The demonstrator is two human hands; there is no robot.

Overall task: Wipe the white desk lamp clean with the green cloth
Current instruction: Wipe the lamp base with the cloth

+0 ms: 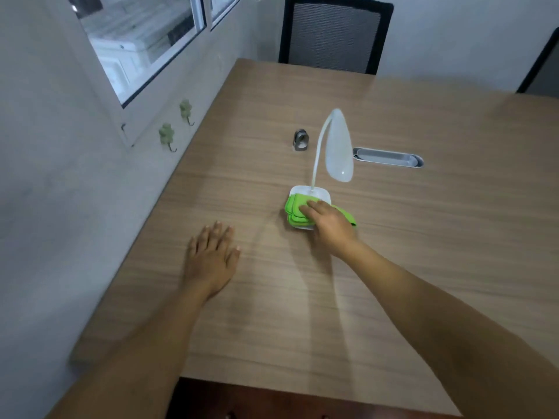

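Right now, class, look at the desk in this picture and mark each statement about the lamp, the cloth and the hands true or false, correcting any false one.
1. The green cloth lies on the lamp's base. True.
2. The left hand holds the lamp's neck. False: it rests flat on the wooden desk, apart from the white desk lamp.
3. The right hand presses on the cloth. True.
4. The lamp lies tipped on its side. False: it stands upright, head bent over.
5. A small metal object sits beyond the lamp's base. True.
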